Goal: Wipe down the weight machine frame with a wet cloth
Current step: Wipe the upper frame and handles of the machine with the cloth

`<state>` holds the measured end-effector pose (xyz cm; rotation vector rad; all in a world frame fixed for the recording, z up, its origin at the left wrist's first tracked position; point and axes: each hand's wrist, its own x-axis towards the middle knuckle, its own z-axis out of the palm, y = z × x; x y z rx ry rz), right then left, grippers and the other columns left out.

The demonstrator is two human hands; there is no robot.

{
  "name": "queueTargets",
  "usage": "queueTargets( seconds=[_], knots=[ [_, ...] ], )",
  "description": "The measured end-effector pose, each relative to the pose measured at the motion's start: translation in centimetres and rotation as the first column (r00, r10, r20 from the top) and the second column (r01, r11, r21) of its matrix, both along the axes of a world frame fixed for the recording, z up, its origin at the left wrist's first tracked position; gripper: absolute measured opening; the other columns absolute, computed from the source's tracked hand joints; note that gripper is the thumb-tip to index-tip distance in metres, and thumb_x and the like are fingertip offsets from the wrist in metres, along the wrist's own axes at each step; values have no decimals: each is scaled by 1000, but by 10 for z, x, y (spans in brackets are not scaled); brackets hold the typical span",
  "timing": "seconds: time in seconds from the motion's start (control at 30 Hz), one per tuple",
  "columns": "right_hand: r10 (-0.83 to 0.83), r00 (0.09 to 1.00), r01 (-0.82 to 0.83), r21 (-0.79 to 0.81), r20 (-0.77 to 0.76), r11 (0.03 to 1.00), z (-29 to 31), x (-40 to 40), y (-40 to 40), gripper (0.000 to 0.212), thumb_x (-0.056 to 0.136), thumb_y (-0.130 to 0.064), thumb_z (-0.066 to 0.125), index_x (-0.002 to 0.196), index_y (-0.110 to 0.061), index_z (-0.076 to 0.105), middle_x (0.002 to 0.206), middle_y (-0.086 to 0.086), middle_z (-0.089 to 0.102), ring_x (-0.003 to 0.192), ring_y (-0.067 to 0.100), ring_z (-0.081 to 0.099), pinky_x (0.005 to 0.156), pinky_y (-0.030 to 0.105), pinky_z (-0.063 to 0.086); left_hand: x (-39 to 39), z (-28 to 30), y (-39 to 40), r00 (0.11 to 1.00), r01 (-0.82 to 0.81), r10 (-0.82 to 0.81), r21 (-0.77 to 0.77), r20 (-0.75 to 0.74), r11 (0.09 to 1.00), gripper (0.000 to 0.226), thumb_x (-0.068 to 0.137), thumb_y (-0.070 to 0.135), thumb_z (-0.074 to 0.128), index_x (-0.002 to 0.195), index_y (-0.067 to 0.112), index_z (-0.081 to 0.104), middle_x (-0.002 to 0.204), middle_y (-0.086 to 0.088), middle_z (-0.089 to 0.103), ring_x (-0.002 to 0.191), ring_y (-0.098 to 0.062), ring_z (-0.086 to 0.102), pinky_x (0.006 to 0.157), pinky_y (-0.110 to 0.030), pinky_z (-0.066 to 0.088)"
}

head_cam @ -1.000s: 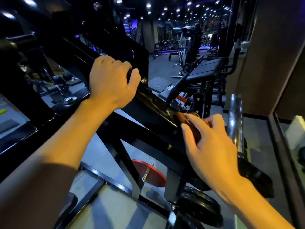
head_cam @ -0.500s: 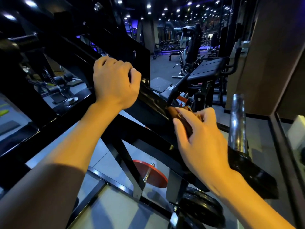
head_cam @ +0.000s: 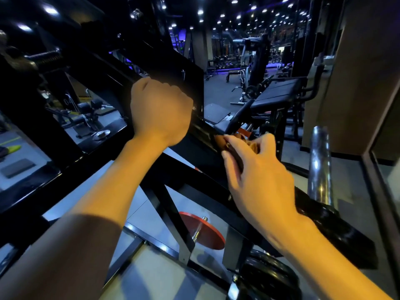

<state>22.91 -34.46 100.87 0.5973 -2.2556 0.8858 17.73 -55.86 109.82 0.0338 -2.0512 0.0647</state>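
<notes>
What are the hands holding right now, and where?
Left hand grips the black frame bar; right hand presses a brown cloth on that bar lower down.

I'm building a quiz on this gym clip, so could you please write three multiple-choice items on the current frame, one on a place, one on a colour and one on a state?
1. Where does the cloth lie?
A. on the floor
B. under the right hand on the sloping black beam
C. over the chrome bar

2. What colour is the plate low under the beam?
A. red
B. green
C. white

3. How is the left hand set?
A. flat and open on the floor
B. hanging free
C. fingers curled over the beam's upper part

Answers:
1 B, the brown cloth shows just beyond the right hand's fingers, against the beam.
2 A, the disc between the struts is red.
3 C, its knuckles wrap the beam's edge.
</notes>
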Motion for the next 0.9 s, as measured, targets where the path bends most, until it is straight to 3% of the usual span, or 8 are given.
queueTargets(
  seconds=[0.1, 0.2, 0.33, 0.53, 0.77, 0.9],
  knots=[
    [2, 1000, -3, 39, 10, 999, 16, -8, -17, 32, 107, -47, 46, 136, -36, 56, 112, -1, 39, 56, 10, 48, 44, 18, 32, 2, 1, 1, 1000, -7, 7, -15, 2, 1000, 46, 98, 34, 26, 60, 20, 47, 61, 4, 45, 68, -20, 39, 107, -47, 39],
    [32, 999, -33, 54, 12, 998, 8, 0, 1, 36, 107, -49, 46, 140, -38, 54, 108, -3, 38, 54, 6, 46, 42, 18, 33, 2, 0, -2, 1000, -7, 7, -18, 14, 1000, 49, 99, 36, 27, 62, 19, 55, 61, 5, 48, 69, -18, 41, 109, -45, 37],
    [19, 995, -23, 36, 95, 999, -14, 17, 33, 39, 103, -47, 54, 141, -38, 57, 105, -8, 36, 50, 0, 44, 39, 10, 28, -1, -2, -2, 1000, -11, 11, -5, 12, 1000, 51, 99, 37, 26, 62, 18, 56, 60, 5, 48, 68, -19, 43, 110, -44, 35],
    [-1, 1000, 1, 0, 24, 1000, 6, -6, -7, 32, 107, -47, 47, 136, -37, 55, 109, -2, 37, 55, 10, 50, 43, 21, 41, -1, -2, 0, 1000, 0, 0, -10, -11, 1000, 44, 98, 34, 27, 62, 21, 48, 62, 6, 44, 69, -19, 39, 108, -46, 37],
    [38, 998, -39, 2, 59, 999, -18, 7, 32, 42, 104, -48, 51, 145, -38, 53, 109, -8, 38, 55, 0, 46, 39, 15, 40, -3, -5, -1, 997, 42, -42, -3, -63, 999, 39, 98, 31, 30, 62, 26, 46, 62, 9, 44, 71, -15, 42, 107, -45, 38],
    [-4, 994, 10, -52, 112, 999, -31, 11, 45, 41, 103, -46, 52, 141, -34, 58, 108, -5, 39, 55, 1, 48, 39, 21, 46, -2, -5, -3, 998, 27, -27, -2, -56, 1000, 49, 97, 32, 29, 65, 17, 63, 66, 3, 59, 76, -23, 55, 107, -42, 37]
  ],
)
